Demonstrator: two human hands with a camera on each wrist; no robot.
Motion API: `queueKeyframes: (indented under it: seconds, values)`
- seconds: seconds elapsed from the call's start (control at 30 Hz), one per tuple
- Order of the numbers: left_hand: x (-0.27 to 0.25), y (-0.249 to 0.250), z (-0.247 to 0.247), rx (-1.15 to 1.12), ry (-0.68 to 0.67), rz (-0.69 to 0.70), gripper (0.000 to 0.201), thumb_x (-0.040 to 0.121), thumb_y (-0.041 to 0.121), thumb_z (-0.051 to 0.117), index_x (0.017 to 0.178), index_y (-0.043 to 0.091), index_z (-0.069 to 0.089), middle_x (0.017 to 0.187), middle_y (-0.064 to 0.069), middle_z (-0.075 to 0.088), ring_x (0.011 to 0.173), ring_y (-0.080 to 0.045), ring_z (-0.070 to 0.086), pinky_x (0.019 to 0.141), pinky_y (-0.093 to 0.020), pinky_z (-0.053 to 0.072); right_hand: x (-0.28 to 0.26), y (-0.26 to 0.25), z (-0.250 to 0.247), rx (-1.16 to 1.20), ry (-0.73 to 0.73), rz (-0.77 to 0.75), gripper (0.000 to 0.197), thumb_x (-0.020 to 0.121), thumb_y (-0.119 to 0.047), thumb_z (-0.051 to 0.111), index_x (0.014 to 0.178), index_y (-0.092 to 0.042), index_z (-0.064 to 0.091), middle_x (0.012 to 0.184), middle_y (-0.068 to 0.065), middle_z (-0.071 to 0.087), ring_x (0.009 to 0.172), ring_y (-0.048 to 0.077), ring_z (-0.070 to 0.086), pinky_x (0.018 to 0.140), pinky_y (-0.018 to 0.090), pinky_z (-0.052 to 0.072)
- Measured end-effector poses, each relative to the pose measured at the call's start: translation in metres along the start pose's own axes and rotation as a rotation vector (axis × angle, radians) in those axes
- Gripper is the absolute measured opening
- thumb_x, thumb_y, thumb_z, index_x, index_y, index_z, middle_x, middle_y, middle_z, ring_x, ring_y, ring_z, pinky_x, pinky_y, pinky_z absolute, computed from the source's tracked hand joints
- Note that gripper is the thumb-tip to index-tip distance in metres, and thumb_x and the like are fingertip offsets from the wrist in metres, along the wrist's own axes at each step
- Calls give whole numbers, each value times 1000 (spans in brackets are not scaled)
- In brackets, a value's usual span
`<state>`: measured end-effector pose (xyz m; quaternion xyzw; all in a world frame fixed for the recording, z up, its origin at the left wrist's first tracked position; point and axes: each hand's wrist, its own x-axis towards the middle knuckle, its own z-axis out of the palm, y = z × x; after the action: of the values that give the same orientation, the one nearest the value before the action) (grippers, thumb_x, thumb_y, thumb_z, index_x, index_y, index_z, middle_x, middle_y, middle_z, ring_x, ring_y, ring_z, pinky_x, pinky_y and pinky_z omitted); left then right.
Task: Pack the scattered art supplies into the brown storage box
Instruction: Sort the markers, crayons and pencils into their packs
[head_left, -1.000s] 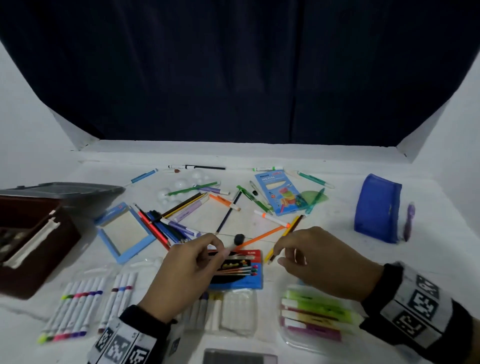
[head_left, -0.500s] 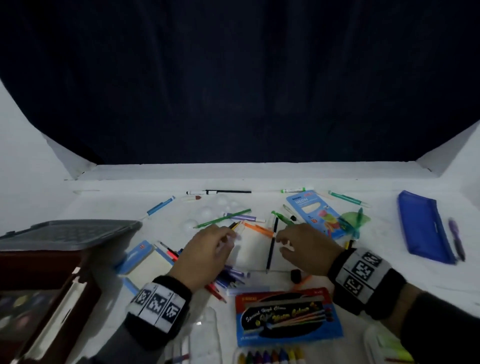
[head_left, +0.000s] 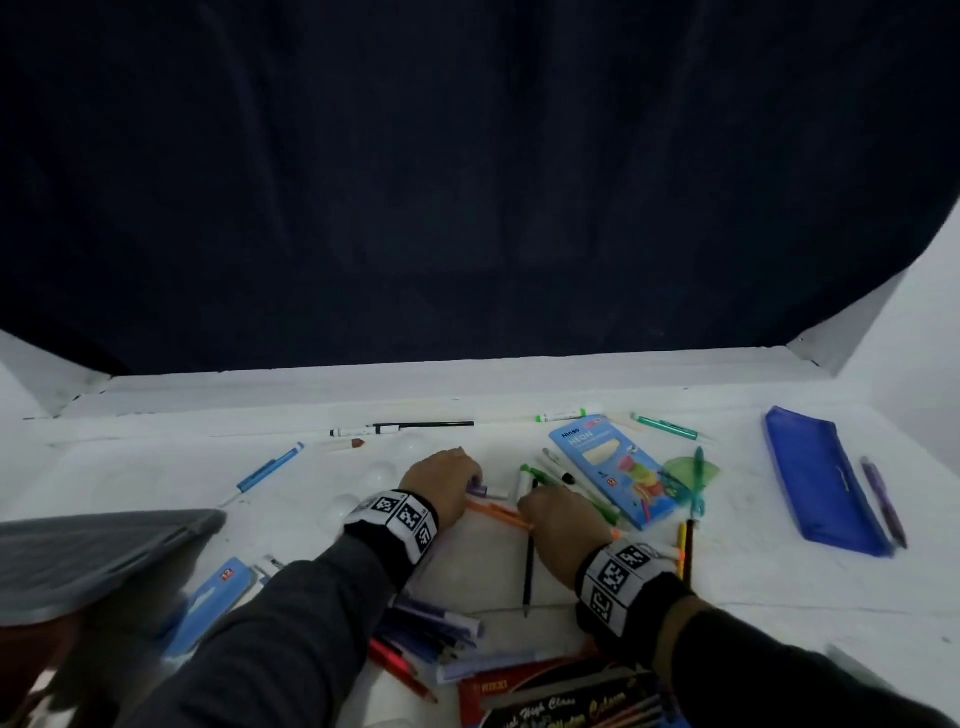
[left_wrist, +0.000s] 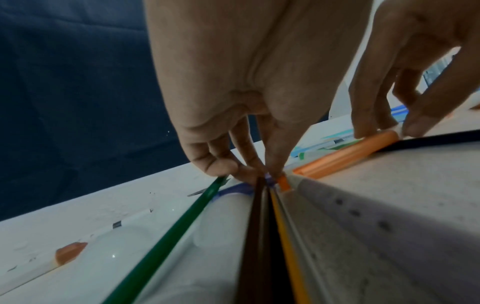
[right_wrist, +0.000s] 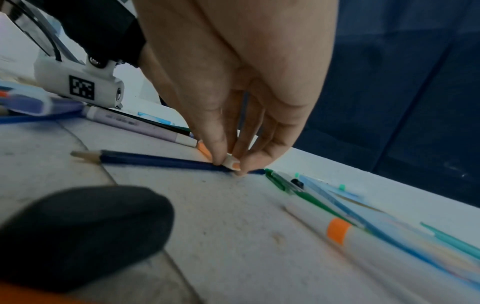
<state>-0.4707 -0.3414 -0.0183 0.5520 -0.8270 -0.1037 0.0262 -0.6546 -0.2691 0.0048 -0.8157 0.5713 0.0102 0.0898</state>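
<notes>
While both hands (head_left: 441, 486) (head_left: 558, 514) pinch its ends, orange marker (head_left: 496, 512) lies crosswise, seemingly level.

Both hands have slid farther up the table. The right hand (head_left: 558, 517) now pinches the orange marker (head_left: 496, 512); the left hand (head_left: 441, 480) gathers pencils (left_wrist: 262, 236).

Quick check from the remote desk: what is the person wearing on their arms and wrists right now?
Both arms are in dark grey long sleeves. Each wrist carries a black band with white panels printed with black square code markers: left wristband, right wristband. The hands are bare: left hand, right hand. The right wrist view shows a white marker-tagged camera mount with dark cables.
</notes>
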Motion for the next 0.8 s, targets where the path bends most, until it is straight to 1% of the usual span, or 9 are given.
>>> queueKeyframes:
  seconds: [0.1, 0.27, 0.37, 0.43, 0.57, 0.6, 0.7, 0.77, 0.8]
  values:
    - [7, -1, 0, 29, 26, 11, 15, 90, 11, 61, 100, 18, 70, 111, -5, 60, 109, -23, 57, 91, -30, 44, -4, 4, -6, 69, 61, 27, 23, 85, 0, 48, 101, -9, 62, 113, 12, 62, 105, 28, 59, 82, 29, 47]
    - [2, 1, 5, 143, 29, 54, 19, 92, 13, 57, 105, 21, 68, 116, -5, 57, 113, -25, 52, 91, -33, 41, -23, 16, -34, 238, 107, 115, 20, 75, -7, 55, 94, -11, 64, 98, 7, 62, 88, 25, 61, 65, 28, 47]
    - [-7, 8, -2, 83, 60, 69, 21, 93, 11, 56, 108, 18, 69, 115, -8, 55, 112, -28, 53, 94, -36, 43, -45, 29, -51, 352, 172, 107, 26, 78, -7, 58, 102, -10, 67, 99, 7, 65, 91, 25, 61, 74, 30, 50]
    - [-16, 16, -12, -20, 164, 75, 19, 94, 10, 56, 107, 13, 69, 110, -10, 56, 109, -31, 55, 94, -38, 43, -62, 40, -58, 501, 211, 134, 28, 81, -5, 58, 107, -12, 66, 102, 6, 66, 92, 26, 64, 82, 36, 53]
    - [-40, 61, -51, -146, 369, 107, 16, 100, 11, 49, 110, 12, 61, 99, -4, 60, 104, -26, 51, 89, -36, 41, -95, 59, -71, 903, 244, 183, 17, 88, -3, 48, 94, -12, 61, 84, 5, 62, 71, 26, 67, 74, 46, 58]
    - [-47, 75, -61, -174, 405, 133, 14, 101, 14, 48, 111, 13, 58, 96, -2, 60, 103, -24, 49, 87, -37, 42, -102, 61, -74, 985, 262, 202, 17, 88, -3, 45, 91, -10, 60, 78, 6, 59, 65, 24, 62, 69, 45, 57]
    - [-76, 135, -77, -270, 505, 196, 14, 104, 23, 45, 116, 18, 51, 97, 6, 67, 99, -17, 48, 81, -32, 41, -138, 79, -85, 1209, 296, 195, 27, 85, 3, 37, 76, -9, 60, 71, 13, 48, 53, 18, 40, 54, 35, 35]
    - [-100, 171, -81, -382, 542, 182, 16, 105, 28, 43, 118, 22, 49, 89, 8, 67, 83, -3, 52, 70, -22, 38, -163, 96, -88, 1321, 279, 193, 31, 87, 5, 35, 72, -11, 56, 71, 13, 41, 50, 15, 30, 52, 30, 24]
    - [-112, 187, -80, -452, 538, 174, 16, 105, 31, 42, 118, 24, 49, 81, 6, 65, 71, -3, 53, 63, -20, 38, -175, 105, -88, 1340, 261, 184, 29, 90, 4, 34, 75, -11, 55, 68, 11, 39, 49, 13, 27, 51, 28, 21]
